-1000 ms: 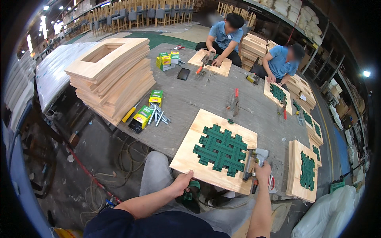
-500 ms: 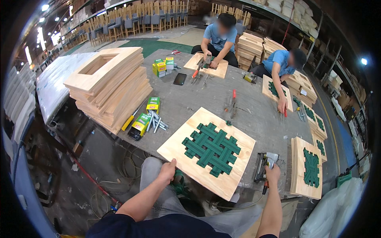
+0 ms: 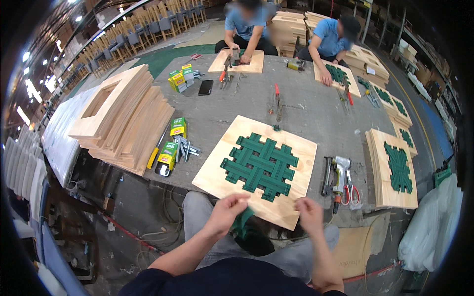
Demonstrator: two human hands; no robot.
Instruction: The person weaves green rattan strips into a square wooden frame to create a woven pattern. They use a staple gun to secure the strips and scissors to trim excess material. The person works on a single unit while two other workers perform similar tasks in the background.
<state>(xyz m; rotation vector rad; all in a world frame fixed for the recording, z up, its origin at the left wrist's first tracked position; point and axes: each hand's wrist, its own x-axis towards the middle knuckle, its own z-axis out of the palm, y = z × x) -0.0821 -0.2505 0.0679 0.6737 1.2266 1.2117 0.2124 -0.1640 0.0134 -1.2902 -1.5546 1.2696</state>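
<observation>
A square wooden board (image 3: 210,173) with woven green webbing (image 3: 256,167) across its middle lies at the table's near edge, its near corner overhanging. At the near side of the board is my left hand (image 3: 228,213), fingers pinched together; whatever they hold is too small to tell. Green webbing (image 3: 241,224) shows just below that hand, over my lap. My right hand (image 3: 310,216) is beside the board's near right corner with its fingers curled, and their contents are hidden. A staple gun (image 3: 338,175) lies on the table right of the board, next to red-handled scissors (image 3: 351,191).
Left stands a tall stack of wooden frames (image 3: 123,116), near staple boxes (image 3: 168,153), loose staple strips (image 3: 185,147) and a yellow-handled screwdriver (image 3: 154,155). A red-handled tool (image 3: 277,93) lies beyond the board. Webbed boards (image 3: 397,170) are stacked right. Two co-workers (image 3: 247,29) work across the table.
My right hand has let go of the staple gun and moved left to the board's corner. My left hand has shifted right along the near edge. The head view has turned slightly.
</observation>
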